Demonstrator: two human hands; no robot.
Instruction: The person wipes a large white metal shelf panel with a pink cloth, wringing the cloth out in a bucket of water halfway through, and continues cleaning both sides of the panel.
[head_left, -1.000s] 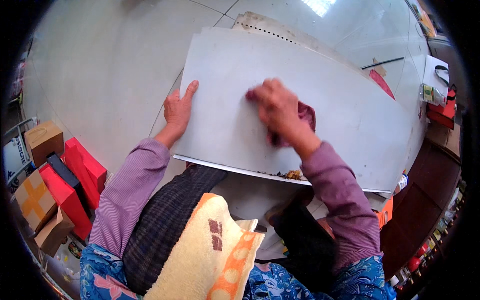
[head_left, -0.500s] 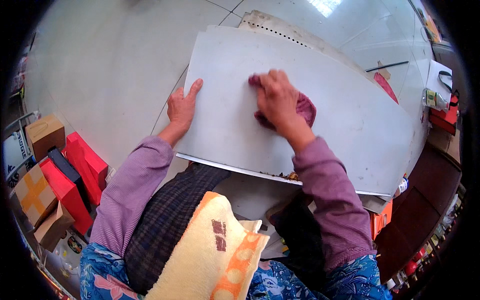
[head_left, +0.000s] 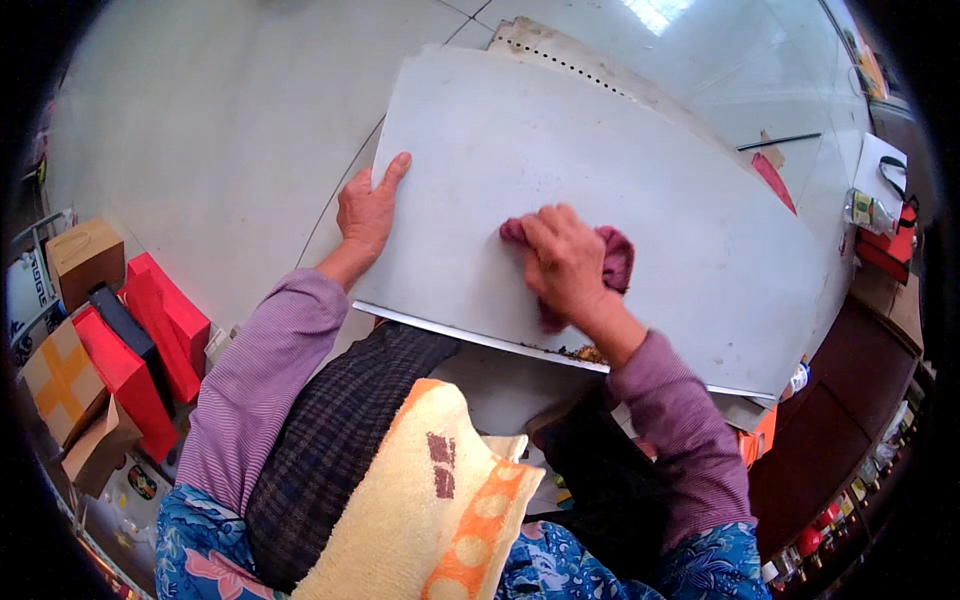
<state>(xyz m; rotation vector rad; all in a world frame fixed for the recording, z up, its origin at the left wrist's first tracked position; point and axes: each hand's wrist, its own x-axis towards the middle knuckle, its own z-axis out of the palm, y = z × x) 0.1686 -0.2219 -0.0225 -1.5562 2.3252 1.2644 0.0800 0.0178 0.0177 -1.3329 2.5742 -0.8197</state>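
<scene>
A large pale metal panel [head_left: 450, 150] lies tilted across in front of me, its near edge over my knees. My left hand [head_left: 367, 207] grips the panel's left edge, thumb on top and the other fingers partly hidden at the rim. In my right hand [head_left: 568, 255] is a bunched dark red cloth [head_left: 618, 262], pressed on the panel's surface near its middle. Brown crumbly dirt [head_left: 585, 354] sits along the near lip, just below my right wrist. A few small dark specks mark the surface above the cloth.
Another panel with a row of holes [head_left: 560, 58] lies beneath at the far side. Red boxes [head_left: 125, 370] and cardboard cartons [head_left: 88, 255] stand at the left. To the right are a dark brown board [head_left: 835, 420] and a plastic bottle [head_left: 868, 212]. A yellow towel [head_left: 400, 500] covers my lap.
My right hand and the red cloth have moved down the panel toward its near edge. My left hand stays on the left edge.
</scene>
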